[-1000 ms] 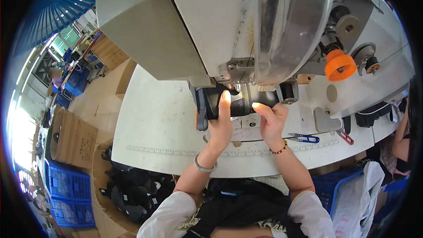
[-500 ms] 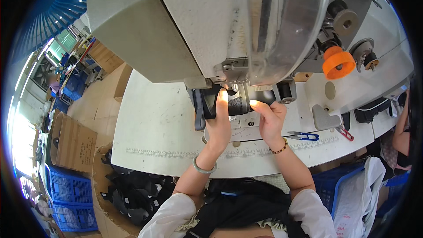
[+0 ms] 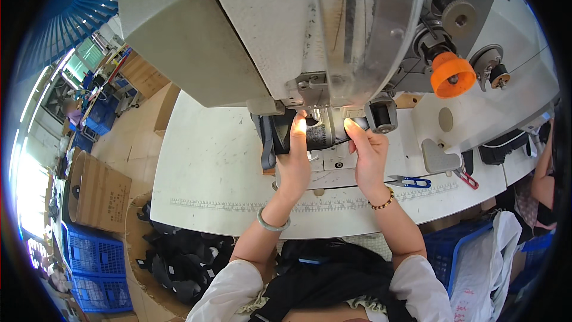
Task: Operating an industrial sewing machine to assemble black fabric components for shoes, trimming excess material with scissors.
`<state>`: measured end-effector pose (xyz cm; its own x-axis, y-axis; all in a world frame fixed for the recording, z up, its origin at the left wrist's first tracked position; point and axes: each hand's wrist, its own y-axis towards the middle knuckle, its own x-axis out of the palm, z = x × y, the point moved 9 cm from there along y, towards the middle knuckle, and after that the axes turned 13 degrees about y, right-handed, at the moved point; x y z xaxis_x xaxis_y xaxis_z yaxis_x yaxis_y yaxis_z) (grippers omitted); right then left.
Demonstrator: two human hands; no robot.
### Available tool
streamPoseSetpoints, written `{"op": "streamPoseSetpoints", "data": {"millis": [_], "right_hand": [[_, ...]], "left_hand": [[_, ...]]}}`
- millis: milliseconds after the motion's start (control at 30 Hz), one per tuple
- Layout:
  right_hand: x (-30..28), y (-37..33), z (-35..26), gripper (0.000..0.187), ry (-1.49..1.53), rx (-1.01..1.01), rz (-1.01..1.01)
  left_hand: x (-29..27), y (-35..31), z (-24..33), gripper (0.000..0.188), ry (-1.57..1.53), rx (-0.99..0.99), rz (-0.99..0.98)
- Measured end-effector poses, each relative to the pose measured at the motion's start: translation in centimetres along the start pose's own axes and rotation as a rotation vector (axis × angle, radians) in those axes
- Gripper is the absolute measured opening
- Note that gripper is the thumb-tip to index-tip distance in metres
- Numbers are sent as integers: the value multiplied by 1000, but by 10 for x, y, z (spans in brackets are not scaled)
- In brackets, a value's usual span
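Observation:
A black fabric piece with a grey printed middle section lies under the needle area of a large sewing machine. My left hand is closed on its left part, the thumb on top in the bright machine light. Beside that thumb, a dark grey strap hangs from the piece's left end. My right hand pinches the right end between thumb and fingers, just below a round metal machine part. The machine head partly hides the piece's far edge.
Blue-handled thread snips and red-handled snips lie right on the white table. A ruler strip runs along its front. Black pieces fill a carton below left. A blue crate stands below right.
Both hands and the fabric piece have shifted slightly farther from me. My right thumb has moved a little right along the piece, and that hand's fingers have tucked in behind it.

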<state>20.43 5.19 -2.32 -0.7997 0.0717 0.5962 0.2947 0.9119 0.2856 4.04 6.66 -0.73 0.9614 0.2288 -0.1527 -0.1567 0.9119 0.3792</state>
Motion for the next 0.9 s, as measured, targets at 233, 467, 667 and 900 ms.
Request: {"op": "streamPoseSetpoints", "data": {"millis": [233,467,667,900], "right_hand": [[2,-1,-5,27,-91,74,-32],[-1,1,-2,24,-158,75,-31],[1,0,-4,30,-145,65,-18],[2,2,-5,32,-84,94,30]], "left_hand": [[1,1,-9,35,-126,-70,-13],[-2,-2,4,32,73,112,10],[0,-8,32,47,443,536,39],[-2,1,10,32,7,82,28]]}}
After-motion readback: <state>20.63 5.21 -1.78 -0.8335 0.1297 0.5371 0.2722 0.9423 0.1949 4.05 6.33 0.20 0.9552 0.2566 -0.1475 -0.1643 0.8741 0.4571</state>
